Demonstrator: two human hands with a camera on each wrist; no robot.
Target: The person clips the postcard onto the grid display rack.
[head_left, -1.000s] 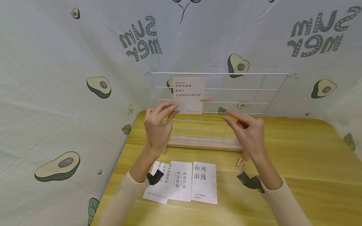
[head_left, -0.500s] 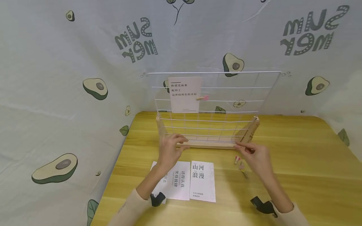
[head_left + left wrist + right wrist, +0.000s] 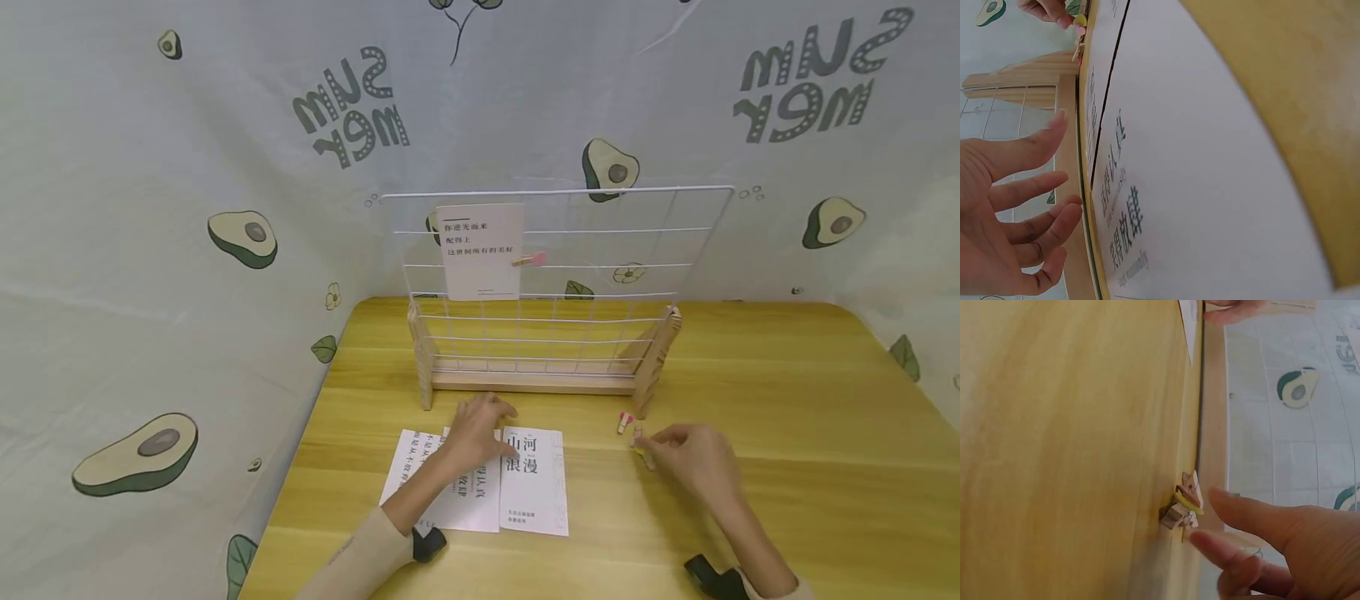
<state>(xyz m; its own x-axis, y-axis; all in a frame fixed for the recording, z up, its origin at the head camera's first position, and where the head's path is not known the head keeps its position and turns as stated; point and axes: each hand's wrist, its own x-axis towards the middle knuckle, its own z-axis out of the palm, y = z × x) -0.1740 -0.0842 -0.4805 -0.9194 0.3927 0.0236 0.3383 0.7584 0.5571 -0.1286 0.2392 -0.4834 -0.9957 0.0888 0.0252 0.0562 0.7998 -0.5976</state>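
My right hand [image 3: 697, 458] reaches down to several small wooden clothespins at the right of the rack. In the right wrist view its thumb and index finger are apart, close beside a clothespin with a yellow top [image 3: 1188, 503]. A clothespin with a red-pink top [image 3: 624, 422] lies just behind. My left hand [image 3: 472, 433] hovers over the printed cards, fingers spread and loosely bent, holding nothing. Three cards lie side by side: a left card [image 3: 405, 467], a middle card [image 3: 480, 512] partly covered by the hand, and a right card [image 3: 536, 500].
Behind the cards stands a white wire grid rack [image 3: 600, 267] on a wooden base [image 3: 532, 382]. A white card [image 3: 483, 279] hangs on it, with a pink-topped clothespin [image 3: 528, 260] at its right edge. An avocado-print cloth [image 3: 510, 108] backs the wooden table [image 3: 787, 400].
Both hands have come down from the grid, the left leaving the hanging card. The left is now above the table cards, the right at the clothespins. The view has shifted slightly.
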